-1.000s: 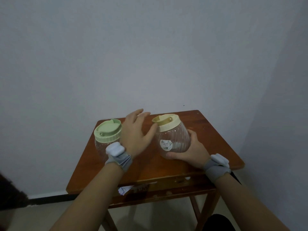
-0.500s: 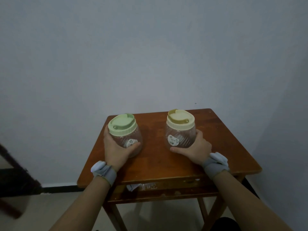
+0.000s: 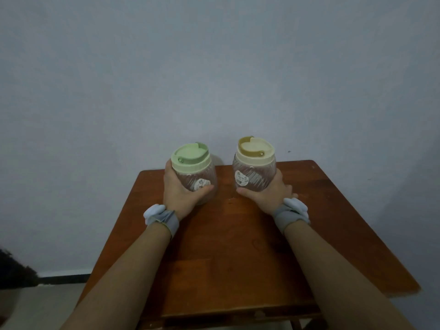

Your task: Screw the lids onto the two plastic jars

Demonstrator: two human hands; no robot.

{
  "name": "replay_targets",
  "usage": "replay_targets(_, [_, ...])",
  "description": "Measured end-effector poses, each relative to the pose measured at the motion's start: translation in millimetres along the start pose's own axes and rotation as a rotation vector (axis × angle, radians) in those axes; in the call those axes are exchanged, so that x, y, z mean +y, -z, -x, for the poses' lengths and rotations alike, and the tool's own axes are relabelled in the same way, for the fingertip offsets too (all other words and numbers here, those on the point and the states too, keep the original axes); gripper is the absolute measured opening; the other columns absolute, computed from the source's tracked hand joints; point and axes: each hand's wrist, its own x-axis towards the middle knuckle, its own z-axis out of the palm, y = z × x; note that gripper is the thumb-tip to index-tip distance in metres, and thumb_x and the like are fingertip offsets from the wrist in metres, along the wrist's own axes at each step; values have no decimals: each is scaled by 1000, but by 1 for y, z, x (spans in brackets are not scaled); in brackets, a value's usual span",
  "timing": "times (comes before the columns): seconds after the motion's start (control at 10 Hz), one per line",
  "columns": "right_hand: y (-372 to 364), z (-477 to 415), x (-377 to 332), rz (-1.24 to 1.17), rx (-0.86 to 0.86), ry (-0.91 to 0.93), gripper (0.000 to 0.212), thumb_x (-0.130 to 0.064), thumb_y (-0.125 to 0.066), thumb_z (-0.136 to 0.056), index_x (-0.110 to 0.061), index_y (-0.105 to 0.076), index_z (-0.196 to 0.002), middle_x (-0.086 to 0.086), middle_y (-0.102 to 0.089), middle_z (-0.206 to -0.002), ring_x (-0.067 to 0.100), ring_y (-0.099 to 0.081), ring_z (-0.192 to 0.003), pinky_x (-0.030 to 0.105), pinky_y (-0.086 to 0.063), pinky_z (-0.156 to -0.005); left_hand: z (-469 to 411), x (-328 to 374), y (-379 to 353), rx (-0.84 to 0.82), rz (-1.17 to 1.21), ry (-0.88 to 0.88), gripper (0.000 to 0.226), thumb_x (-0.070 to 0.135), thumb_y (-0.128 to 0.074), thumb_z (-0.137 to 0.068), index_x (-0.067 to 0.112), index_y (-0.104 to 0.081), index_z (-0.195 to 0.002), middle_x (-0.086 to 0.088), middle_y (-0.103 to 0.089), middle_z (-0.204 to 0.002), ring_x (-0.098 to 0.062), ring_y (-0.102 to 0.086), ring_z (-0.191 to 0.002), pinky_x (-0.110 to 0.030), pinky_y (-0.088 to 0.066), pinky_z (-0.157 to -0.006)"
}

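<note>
Two ribbed clear plastic jars stand upright toward the back of a small wooden table (image 3: pixel 233 246). The left jar (image 3: pixel 204 179) wears a green lid (image 3: pixel 190 156); my left hand (image 3: pixel 183 189) wraps its body from the left and front. The right jar (image 3: pixel 256 179) wears a cream lid with a mustard handle (image 3: pixel 255 150); my right hand (image 3: pixel 269 191) grips its body from the right and below. Both lids sit on the jar mouths. Each jar carries a small white sticker.
A plain pale wall rises directly behind the table's far edge. Grey bands circle both wrists. The table's right edge (image 3: pixel 371 222) and front edge (image 3: pixel 238 315) drop to the floor. A dark object (image 3: pixel 16 272) sits low at the left.
My left hand went from hovering between the jars to gripping the green-lidded jar. Both jars have shifted toward the back of the table, and the camera view has moved closer over the table.
</note>
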Motion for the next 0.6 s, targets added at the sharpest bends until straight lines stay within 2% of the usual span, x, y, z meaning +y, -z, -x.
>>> replay_targets(0.2, [-15,-30,-2,58,44,-43,139,-97,-66,-52,-22,-19,-159,7,-46,-159,41,-43,-142,59,-25,-115,-23,-12,-15,16,0,-35,125,50,-96,-59,21,-25,-158,-3,-45,-154,-18,-44,-142,-43,-42,-119])
replay_targets(0.3, [-17,-32,-2,103,31,-53,143,-93,-66,-60,-14,-9,-163,12,-41,-162,41,-39,-145,57,-23,-117,-23,-17,-18,22,-21,-21,130,52,-94,-62,18,-17,-161,-7,-38,-160,-22,-37,-148,-45,-37,-122])
replay_targets(0.4, [-13,-30,-1,136,-42,-38,149,-83,-74,-66,-6,9,-163,15,-30,-167,40,-30,-151,55,-18,-122,-20,-20,-24,13,-83,40,134,49,-91,-71,12,-2,-164,-14,-21,-170,-31,-20,-157,-50,-22,-128])
replay_targets(0.5, [-2,-26,4,90,-129,-33,150,-71,-82,-69,-6,18,-160,16,-21,-170,40,-28,-153,55,-22,-124,-10,-8,-22,-42,-159,125,126,42,-83,-83,5,7,-163,-18,-8,-173,-34,-8,-159,-48,-14,-129])
replay_targets(0.6, [8,-10,11,-45,-196,22,148,-53,-89,-74,-8,23,-159,16,-14,-172,39,-23,-156,54,-24,-126,12,-3,-13,-58,-252,154,109,31,-76,-93,5,3,-164,-22,-2,-173,-37,-4,-160,-45,-13,-127])
